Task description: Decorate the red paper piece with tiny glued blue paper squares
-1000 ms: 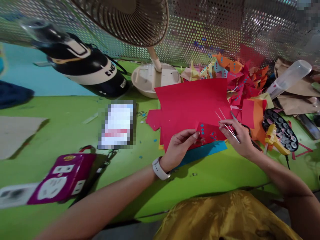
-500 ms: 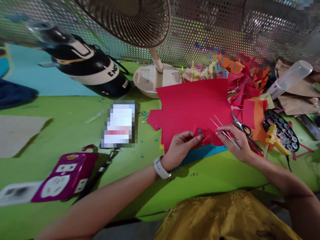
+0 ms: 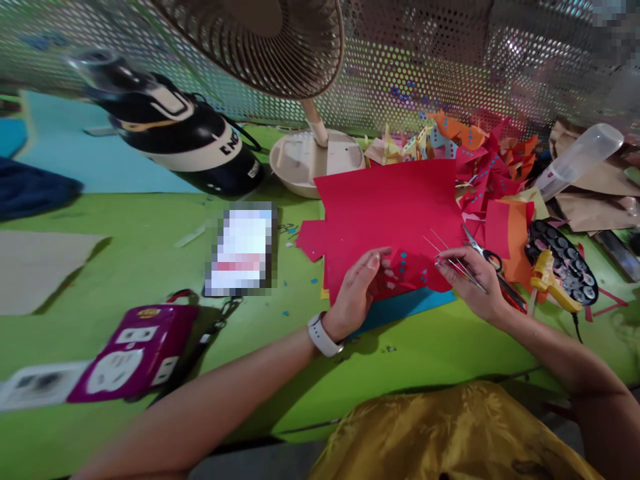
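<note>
A small red paper piece with blue diamond dots point(image 3: 413, 272) is between my hands, over a large red sheet point(image 3: 387, 207). My left hand point(image 3: 353, 293), a white watch on its wrist, is at the piece's left edge with thumb raised and fingers apart. Some of its fingertips may still touch the paper; I cannot tell. In my right hand point(image 3: 477, 283) is a pair of thin metal tweezers point(image 3: 457, 268), tips pointing up and left, away from the dots. The right thumb and forefinger meet at the paper's right edge. Below the red sheet, a blue sheet point(image 3: 410, 309) shows.
Scissors point(image 3: 484, 249), a yellow glue gun point(image 3: 553, 280) and a black palette-like tray point(image 3: 563, 257) lie right. Behind them is a heap of dotted paper pieces point(image 3: 480, 157). A fan point(image 3: 317, 157), black bottle point(image 3: 200, 143), phone point(image 3: 240, 250) and purple pouch point(image 3: 135, 350) stand or lie left.
My left thumb has lifted off the small red paper, and the left fingers have spread, uncovering more blue dots. The right hand keeps the tweezers in nearly the same place.
</note>
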`<state>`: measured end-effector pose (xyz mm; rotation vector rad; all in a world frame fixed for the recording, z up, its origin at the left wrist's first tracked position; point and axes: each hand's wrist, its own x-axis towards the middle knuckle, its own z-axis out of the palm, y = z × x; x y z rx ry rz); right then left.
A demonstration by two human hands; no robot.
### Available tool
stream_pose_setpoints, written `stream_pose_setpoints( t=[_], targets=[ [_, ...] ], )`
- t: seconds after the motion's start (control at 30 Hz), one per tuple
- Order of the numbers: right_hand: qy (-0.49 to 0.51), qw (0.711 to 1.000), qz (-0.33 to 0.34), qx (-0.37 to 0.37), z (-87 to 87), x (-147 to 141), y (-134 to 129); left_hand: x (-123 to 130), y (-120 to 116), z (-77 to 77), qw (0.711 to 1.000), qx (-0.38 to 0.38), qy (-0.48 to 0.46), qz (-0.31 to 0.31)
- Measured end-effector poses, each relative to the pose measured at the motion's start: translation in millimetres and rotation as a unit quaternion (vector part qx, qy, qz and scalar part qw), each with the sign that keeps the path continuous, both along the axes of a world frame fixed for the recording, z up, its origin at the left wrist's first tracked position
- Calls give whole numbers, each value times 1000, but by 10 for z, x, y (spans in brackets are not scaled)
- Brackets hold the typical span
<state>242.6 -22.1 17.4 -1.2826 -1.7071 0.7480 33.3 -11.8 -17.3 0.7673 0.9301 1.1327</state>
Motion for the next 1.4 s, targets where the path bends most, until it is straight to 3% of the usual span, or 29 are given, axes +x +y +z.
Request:
stream_pose_setpoints(
  t=[0.13,0.57,0.7,0.8,0.97,1.2,1.4],
  targets=[
    [16,1000,-13,-5,-3,11,16,27,53,44,997,-15,-55,46],
    [93,994,-59,-18,31,-7,41,-5,8,83,998,23,27,43],
    [88,994,-63,-10,-2,-76,-9,9,-28,87,999,32,25,-21],
    [66,997,-45,-7,-68,-159,-86,43,-64,114,996,37,45,-71],
    [10,1000,19,-4,-167,-226,-184,67,-77,142,990,46,123,-48],
    [-51,995,83,33,-126,-217,-213,62,-84,124,987,27,151,-53],
    [-55,996,55,33,-169,-219,-223,71,-81,151,988,17,125,-90]
  ],
)
